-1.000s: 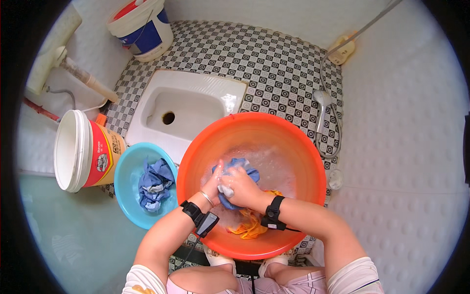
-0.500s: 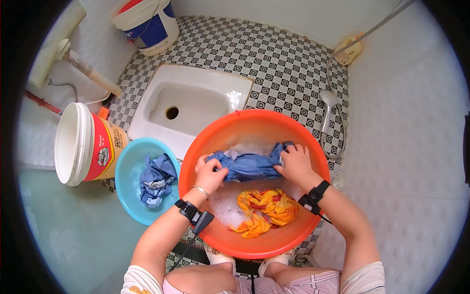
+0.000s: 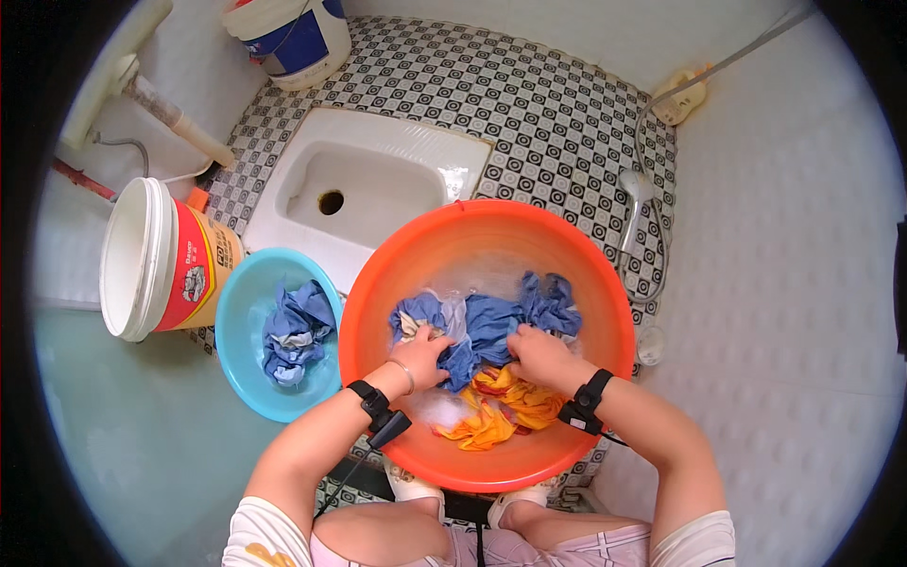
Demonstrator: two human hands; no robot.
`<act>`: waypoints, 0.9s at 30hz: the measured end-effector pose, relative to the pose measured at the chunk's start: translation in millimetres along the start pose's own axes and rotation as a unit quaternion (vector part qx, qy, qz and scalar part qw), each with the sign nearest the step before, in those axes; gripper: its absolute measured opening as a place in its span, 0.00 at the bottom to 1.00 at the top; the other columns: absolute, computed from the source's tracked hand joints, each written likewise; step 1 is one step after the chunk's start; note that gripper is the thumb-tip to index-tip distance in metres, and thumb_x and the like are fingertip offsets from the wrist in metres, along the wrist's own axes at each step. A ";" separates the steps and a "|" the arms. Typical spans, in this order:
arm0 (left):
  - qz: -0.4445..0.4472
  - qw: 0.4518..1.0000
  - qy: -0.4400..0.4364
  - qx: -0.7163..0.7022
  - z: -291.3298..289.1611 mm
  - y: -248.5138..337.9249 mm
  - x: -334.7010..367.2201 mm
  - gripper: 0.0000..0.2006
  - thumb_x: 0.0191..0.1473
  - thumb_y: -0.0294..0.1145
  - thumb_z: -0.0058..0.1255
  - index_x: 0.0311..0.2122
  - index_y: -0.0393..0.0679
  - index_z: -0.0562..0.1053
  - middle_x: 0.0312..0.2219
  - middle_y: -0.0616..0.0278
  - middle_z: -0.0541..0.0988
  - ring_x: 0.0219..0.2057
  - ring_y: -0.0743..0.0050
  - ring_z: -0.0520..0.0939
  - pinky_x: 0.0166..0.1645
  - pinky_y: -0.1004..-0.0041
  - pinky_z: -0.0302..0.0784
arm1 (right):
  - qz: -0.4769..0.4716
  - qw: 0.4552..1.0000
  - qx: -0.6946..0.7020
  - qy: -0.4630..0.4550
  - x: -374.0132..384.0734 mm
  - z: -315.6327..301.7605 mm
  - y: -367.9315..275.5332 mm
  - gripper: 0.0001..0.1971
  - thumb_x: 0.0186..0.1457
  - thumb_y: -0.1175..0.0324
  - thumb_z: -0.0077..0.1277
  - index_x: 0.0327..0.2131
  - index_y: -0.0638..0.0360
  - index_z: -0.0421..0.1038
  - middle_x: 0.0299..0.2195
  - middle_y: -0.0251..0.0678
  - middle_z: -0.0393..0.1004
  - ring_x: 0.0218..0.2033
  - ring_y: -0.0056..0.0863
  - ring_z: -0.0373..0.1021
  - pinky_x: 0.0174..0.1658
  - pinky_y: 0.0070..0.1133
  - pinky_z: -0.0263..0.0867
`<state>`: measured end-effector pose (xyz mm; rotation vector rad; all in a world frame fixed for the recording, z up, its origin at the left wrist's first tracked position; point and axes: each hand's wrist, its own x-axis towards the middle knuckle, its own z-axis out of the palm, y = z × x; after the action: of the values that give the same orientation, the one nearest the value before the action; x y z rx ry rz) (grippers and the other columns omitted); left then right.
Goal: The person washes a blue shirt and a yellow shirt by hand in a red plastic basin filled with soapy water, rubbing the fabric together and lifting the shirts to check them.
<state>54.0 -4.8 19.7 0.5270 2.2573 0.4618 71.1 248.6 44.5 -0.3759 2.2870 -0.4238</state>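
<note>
A wet blue garment (image 3: 491, 326) with paler patches lies spread and crumpled in a large orange basin (image 3: 378, 283) of sudsy water. My left hand (image 3: 420, 357) is closed on its near left edge, fingers partly hidden in the folds. On the right, my right hand (image 3: 543, 359) is bunched around the near edge of the same garment. Just below the hands, a yellow-orange cloth (image 3: 515, 402) with red patches lies in the water, partly touched by the blue fabric.
A light-blue basin (image 3: 248, 373) with another blue garment (image 3: 298, 331) stands at the left, beside a tilted white bucket (image 3: 142, 260). Beyond lies a squat toilet (image 3: 378, 132). Another bucket (image 3: 298, 47) stands behind; a shower head (image 3: 631, 189) and bottle (image 3: 680, 99) are at right.
My hands have come nearer to me and closer together. The blue garment, stretched between them before, now lies spread wider in the basin and reaches the yellow-orange cloth.
</note>
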 end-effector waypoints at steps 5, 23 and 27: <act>-0.013 1.000 -0.005 0.020 3.7 1.3 6.8 0.18 0.48 0.43 0.54 0.43 0.45 0.74 0.47 0.49 0.70 0.46 0.48 0.74 0.49 0.59 0.71 | -0.017 0.990 -0.037 0.137 0.3 -0.2 7.9 0.14 0.49 0.62 0.51 0.38 0.57 0.72 0.32 0.44 0.76 0.38 0.46 0.71 0.45 0.34 0.66; 0.028 0.726 0.173 -0.665 -80.9 5.0 -3.3 0.08 0.57 0.33 0.50 0.25 0.47 0.70 0.22 0.79 0.69 0.24 0.91 0.66 0.29 0.85 0.62 | -0.010 0.587 0.739 0.331 -41.3 -91.3 82.2 0.05 0.56 0.73 0.39 0.33 0.58 0.67 0.27 0.27 0.69 0.29 0.19 0.67 0.35 0.17 0.63; 0.040 0.751 0.209 -0.625 -84.4 8.0 1.1 0.11 0.59 0.34 0.49 0.24 0.48 0.69 0.21 0.80 0.66 0.23 0.92 0.63 0.28 0.85 0.58 | -0.003 0.598 0.741 0.304 -50.3 -91.4 70.4 0.06 0.58 0.70 0.39 0.32 0.58 0.66 0.27 0.27 0.69 0.29 0.19 0.66 0.36 0.18 0.63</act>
<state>-7.7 -11.1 77.4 -0.2329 1.7180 2.0619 27.6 348.7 107.2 0.7356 1.5983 -2.4440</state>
